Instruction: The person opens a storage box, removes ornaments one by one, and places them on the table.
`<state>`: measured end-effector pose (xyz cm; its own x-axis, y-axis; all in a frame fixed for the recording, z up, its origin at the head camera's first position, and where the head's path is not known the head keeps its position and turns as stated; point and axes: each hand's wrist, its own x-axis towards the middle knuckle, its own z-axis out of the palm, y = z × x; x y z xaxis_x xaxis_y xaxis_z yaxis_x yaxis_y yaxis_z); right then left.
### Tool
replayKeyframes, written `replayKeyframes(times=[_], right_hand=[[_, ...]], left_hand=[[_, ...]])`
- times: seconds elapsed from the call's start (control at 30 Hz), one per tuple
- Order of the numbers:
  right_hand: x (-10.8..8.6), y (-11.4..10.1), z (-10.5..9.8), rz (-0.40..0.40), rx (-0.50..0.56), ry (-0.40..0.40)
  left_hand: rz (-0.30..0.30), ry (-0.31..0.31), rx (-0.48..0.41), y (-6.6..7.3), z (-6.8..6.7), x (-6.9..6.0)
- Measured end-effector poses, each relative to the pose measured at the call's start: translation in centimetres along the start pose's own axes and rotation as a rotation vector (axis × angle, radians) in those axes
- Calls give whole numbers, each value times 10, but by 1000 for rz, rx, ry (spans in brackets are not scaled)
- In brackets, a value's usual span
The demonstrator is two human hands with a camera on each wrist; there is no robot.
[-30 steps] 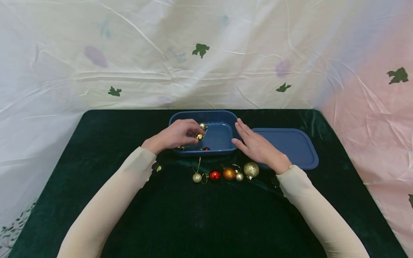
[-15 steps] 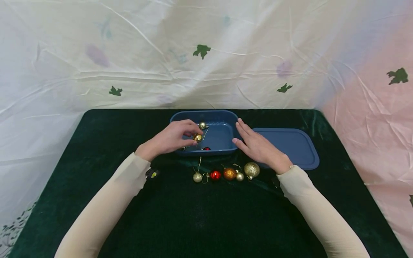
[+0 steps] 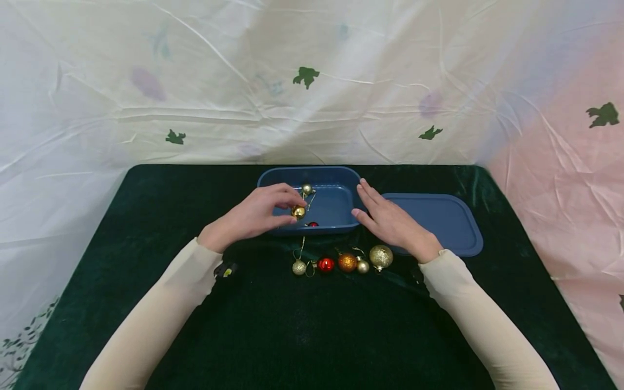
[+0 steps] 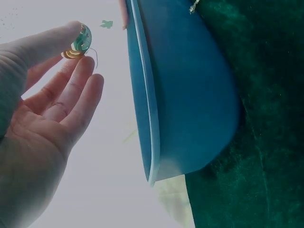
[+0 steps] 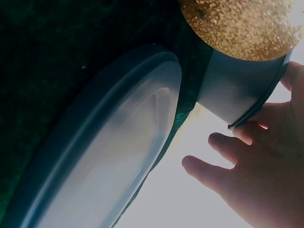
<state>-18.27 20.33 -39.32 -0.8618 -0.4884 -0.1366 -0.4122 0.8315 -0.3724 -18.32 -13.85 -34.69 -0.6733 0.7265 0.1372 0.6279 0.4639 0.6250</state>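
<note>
Velvet fills the lower frame; round baubles, glittery and glossy, line up below centre. The left hand pinches a shiny gold ball over the blue box, slightly lower in frame than a second ago; the right hand, straight-fingered, stays at the box's right end. Creased cloth hangs behind.

I see a tabletop with rounded far corners, draped in dark green, velvety cloth. Near its far edge sits a blue box, open side up, its long side facing the near edge. Just beside it, to the right, a blue lid lies flat. In front, a row runs left to right: a small glittery bauble with its cord stretched toward the box, a shiny red bauble, an orange bauble, a small pale-gold bauble and a large glittery gold bauble.
</note>
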Motion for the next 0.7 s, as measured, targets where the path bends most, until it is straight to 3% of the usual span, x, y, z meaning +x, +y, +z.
replayKeyframes(times=[0.7], right_hand=[[1, 1, 0, -1, -4, -4]], left_hand=[[29, 61, -15, 12, 1, -28]])
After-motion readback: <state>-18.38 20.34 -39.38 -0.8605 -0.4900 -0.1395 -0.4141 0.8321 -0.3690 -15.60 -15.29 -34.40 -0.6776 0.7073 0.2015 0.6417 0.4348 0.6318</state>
